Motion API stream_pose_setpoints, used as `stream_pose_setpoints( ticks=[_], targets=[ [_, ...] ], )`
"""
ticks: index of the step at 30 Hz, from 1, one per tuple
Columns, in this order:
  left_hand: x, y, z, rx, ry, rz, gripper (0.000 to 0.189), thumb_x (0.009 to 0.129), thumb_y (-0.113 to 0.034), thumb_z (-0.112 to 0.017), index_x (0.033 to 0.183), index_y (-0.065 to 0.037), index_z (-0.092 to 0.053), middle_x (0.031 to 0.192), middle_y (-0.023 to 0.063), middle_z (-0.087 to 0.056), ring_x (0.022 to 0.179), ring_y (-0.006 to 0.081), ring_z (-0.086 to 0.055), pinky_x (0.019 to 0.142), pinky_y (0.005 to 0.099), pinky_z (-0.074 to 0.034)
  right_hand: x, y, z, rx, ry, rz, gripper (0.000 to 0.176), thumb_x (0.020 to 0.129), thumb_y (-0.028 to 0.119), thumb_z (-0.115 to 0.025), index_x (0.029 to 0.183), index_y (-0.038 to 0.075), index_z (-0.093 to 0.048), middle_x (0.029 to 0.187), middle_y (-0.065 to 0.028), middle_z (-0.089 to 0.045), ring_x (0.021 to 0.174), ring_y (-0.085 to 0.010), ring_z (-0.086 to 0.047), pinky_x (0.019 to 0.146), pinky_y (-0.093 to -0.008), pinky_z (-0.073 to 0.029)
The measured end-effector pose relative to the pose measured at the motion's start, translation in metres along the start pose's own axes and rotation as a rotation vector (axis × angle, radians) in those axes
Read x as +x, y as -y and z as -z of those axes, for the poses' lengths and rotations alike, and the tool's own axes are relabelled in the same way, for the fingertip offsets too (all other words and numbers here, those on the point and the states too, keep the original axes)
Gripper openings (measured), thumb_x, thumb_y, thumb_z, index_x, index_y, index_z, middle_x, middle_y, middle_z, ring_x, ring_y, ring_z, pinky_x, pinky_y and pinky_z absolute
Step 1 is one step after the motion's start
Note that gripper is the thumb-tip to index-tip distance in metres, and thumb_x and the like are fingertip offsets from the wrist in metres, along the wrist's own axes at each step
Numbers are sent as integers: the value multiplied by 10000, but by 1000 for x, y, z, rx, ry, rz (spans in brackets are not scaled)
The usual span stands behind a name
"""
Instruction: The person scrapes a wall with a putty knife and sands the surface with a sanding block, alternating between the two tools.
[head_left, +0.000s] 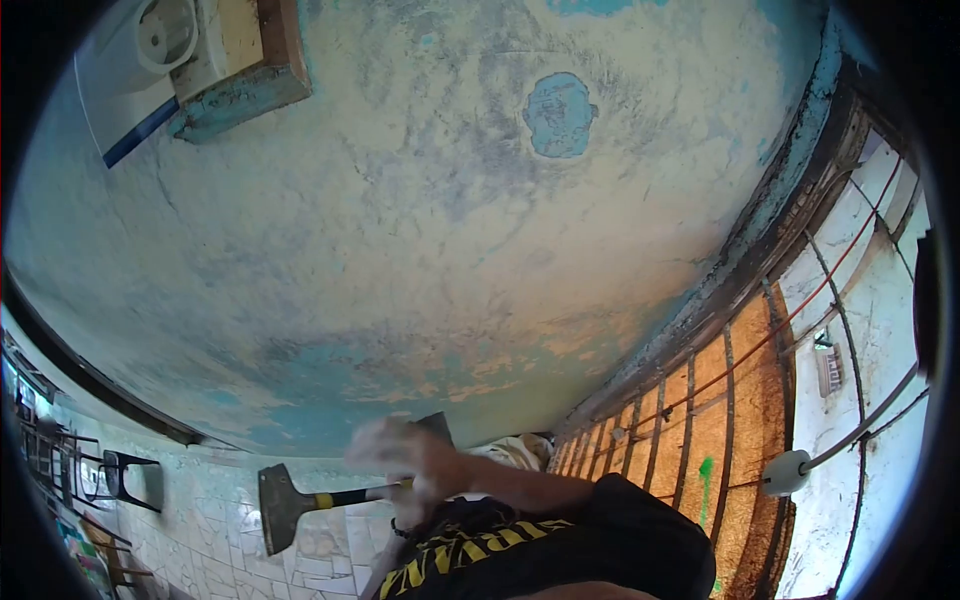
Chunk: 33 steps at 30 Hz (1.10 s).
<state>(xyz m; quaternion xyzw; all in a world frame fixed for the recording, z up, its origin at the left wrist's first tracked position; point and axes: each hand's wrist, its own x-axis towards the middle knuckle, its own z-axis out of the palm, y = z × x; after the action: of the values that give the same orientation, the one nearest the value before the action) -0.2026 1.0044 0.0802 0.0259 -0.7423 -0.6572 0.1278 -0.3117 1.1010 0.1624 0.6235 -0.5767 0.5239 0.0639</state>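
A wide scraper [282,508] with a worn grey blade and a black and yellow handle is in my left hand [392,500], its fingers around the handle. The blade points left, over the floor. My right hand [408,452] is just above the handle, smeared by motion, and I cannot tell what its fingers hold. A small dark flat blade [435,428] shows right beside it, its lower part hidden. In front of me is a wall [450,240] of patchy cream coating over blue paint, with a bare blue patch [560,115] high up.
A wooden-edged box [245,95] with a round white fitting [166,32] projects at the upper left. On the right, a barred window [740,370] has an orange panel, with a cable and a whitish float-like piece [786,472]. A dark chair [132,480] stands on the pale tiled floor [200,540].
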Motion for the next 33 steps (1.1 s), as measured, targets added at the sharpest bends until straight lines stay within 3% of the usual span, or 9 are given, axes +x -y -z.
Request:
stream_pose_setpoints(
  ticks=[2,4,7,16,19,25,29,32,33],
  targets=[
    [3,-3,-5,-56,-71,-12,486,712,-146,-668,1161,38,-704,1145,186,-620,1079,326,-622,945,369,-481,24,-2,72,-263,-140,42,606,904,380,-745,1398,54,-611,1443,-195,-577,1404,-377,-481,1188,-540,-351],
    [3,-6,-6,-121,-165,-52,461,701,-132,-658,1124,44,-716,1141,173,-621,1085,305,-620,949,359,-475,51,3,135,-813,-421,25,642,938,400,-633,1432,-3,-565,1546,-217,-486,1469,-409,-404,1230,-607,-218],
    [1,-7,-5,-194,-276,-107,432,677,-110,-638,1065,54,-733,1137,147,-626,1105,267,-615,964,342,-462,85,-9,224,-1403,-542,-53,778,972,488,-582,1526,-39,-441,1634,-256,-340,1541,-431,-276,1214,-700,-86],
    [3,-6,0,-261,-296,-59,449,649,-105,-625,1052,56,-737,1097,118,-630,1098,245,-607,975,312,-432,89,-8,226,-1491,-476,-86,824,976,527,-566,1546,-45,-403,1653,-234,-321,1552,-417,-258,1203,-724,-52],
    [3,1,3,-242,-295,-60,443,639,-108,-626,1037,48,-745,1055,105,-618,1049,226,-599,933,296,-425,110,3,244,-1437,-608,-32,838,982,520,-568,1563,-48,-369,1657,-254,-298,1556,-441,-226,1216,-698,-41],
    [-2,17,8,-161,-322,-68,454,628,-115,-627,1034,53,-742,1001,96,-605,978,216,-597,874,285,-431,117,1,217,-1416,-410,-58,818,1004,524,-518,1573,-40,-357,1672,-235,-275,1569,-413,-203,1234,-664,-7],
    [-6,0,4,-197,-366,-107,447,636,-131,-626,1026,57,-736,970,95,-592,946,213,-595,860,285,-438,113,1,240,-1505,-646,-92,835,1011,550,-498,1574,-48,-348,1661,-257,-285,1564,-435,-202,1231,-668,-58],
    [-12,-12,9,-122,-379,-75,436,644,-138,-622,1016,59,-732,955,97,-580,935,211,-591,858,289,-444,134,-1,239,-1401,-666,35,841,1014,584,-449,1563,-47,-371,1665,-238,-291,1563,-417,-221,1224,-683,-9],
    [-15,-11,11,-104,-380,-63,432,646,-139,-620,1012,61,-730,951,97,-577,932,211,-590,857,291,-446,135,3,231,-1420,-560,31,817,997,523,-517,1560,-51,-373,1663,-237,-300,1562,-423,-227,1223,-684,-40]
  ],
)
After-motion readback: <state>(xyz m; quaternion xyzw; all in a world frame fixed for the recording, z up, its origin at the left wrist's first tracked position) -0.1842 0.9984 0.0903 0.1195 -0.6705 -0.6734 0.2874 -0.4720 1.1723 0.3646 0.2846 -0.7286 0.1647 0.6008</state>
